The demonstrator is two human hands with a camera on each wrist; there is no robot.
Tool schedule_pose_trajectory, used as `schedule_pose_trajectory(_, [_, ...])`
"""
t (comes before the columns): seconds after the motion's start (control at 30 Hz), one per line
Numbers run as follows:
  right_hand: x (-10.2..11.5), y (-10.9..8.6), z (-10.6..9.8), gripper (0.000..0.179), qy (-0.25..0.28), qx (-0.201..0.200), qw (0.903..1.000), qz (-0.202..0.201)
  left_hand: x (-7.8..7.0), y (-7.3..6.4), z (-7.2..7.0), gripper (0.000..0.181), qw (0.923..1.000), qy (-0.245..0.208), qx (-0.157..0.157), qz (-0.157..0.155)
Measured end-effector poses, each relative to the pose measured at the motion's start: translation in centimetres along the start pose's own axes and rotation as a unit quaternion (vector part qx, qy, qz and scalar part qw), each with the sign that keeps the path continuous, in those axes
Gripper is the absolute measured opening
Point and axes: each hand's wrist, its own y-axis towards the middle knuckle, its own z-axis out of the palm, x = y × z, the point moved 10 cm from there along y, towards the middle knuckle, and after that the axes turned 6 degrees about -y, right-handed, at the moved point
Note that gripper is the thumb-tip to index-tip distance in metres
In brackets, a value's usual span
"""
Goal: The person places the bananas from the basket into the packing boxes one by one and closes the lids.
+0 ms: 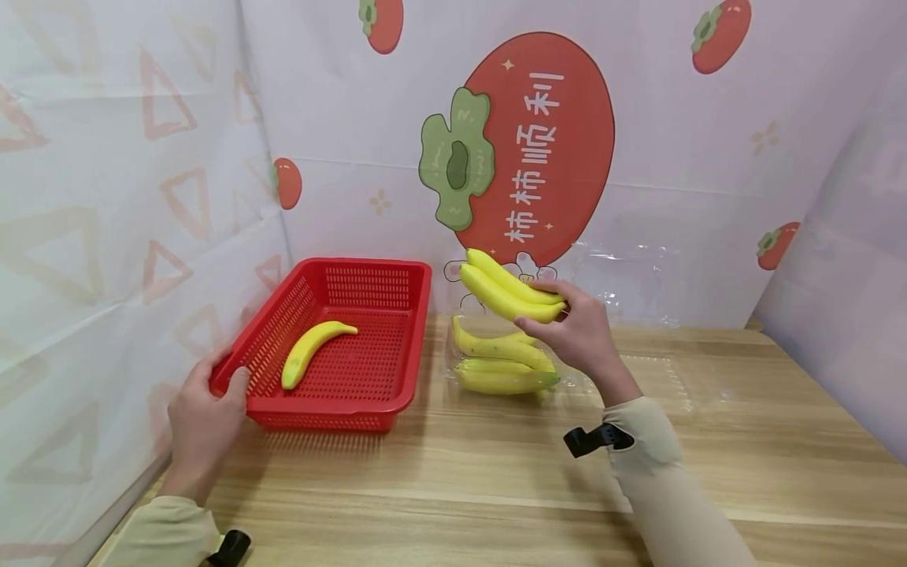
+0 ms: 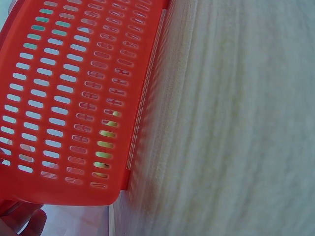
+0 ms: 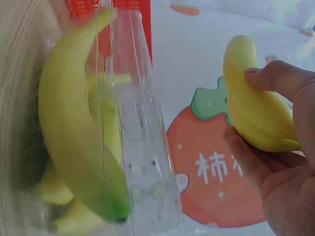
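Two bananas (image 1: 510, 291) lie side by side in my right hand (image 1: 577, 331), which grips them near one end, above a clear plastic box. Thumb and fingers press them from opposite sides in the right wrist view. Several more bananas (image 1: 506, 374) rest in that clear box (image 3: 160, 172), one with a green tip. On the left my left hand (image 1: 209, 413) holds the near left corner of a red basket (image 1: 326, 409), thumb over the rim. A single curved banana (image 1: 312, 350) lies inside the basket. Only fingertips of the left hand show in the left wrist view.
The box's transparent lid (image 1: 627, 283) stands raised behind it, against the back cloth (image 1: 354, 102) printed with persimmons. A side cloth (image 1: 106, 236) hangs close to the basket's left. All this stands on a wooden table (image 1: 460, 488).
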Motion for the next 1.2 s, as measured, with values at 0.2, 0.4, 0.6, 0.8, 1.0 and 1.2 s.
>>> schedule_pose_trajectory(0.2, [-1.3, -0.2, -2.1, 0.055, -0.022, -0.021, 0.9995, -0.006, 0.1, 0.1, 0.1, 0.06, 1.0, -0.002, -0.001, -0.006])
schedule_pose_trajectory(0.4, [-2.7, -0.5, -4.3, 0.054, -0.043, -0.037, 0.9984, 0.003, -0.4, -0.2, 0.1, 0.058, 1.0, 0.0, -0.008, -0.005])
schedule_pose_trajectory(0.6, [-4.2, -1.1, -6.4, 0.055, -0.046, -0.042, 0.9979, 0.019, -0.6, -0.2, 0.2, 0.059, 1.0, -0.001, -0.008, -0.005])
schedule_pose_trajectory(0.8, [-5.4, -1.5, -8.0, 0.057, -0.05, -0.052, 0.9971, 0.025, -0.9, -0.3, 0.0, 0.057, 0.9999, 0.007, -0.014, -0.002])
schedule_pose_trajectory(1.0, [-6.5, -1.8, -9.2, 0.055, -0.053, -0.05, 0.9966, 0.037, -0.9, -0.3, 0.0, 0.058, 0.9998, 0.01, -0.016, -0.004])
schedule_pose_trajectory(1.2, [-7.5, -2.1, -10.3, 0.054, -0.058, -0.053, 0.9959, 0.045, -0.8, -0.4, -0.2, 0.057, 0.9996, 0.015, -0.017, -0.013])
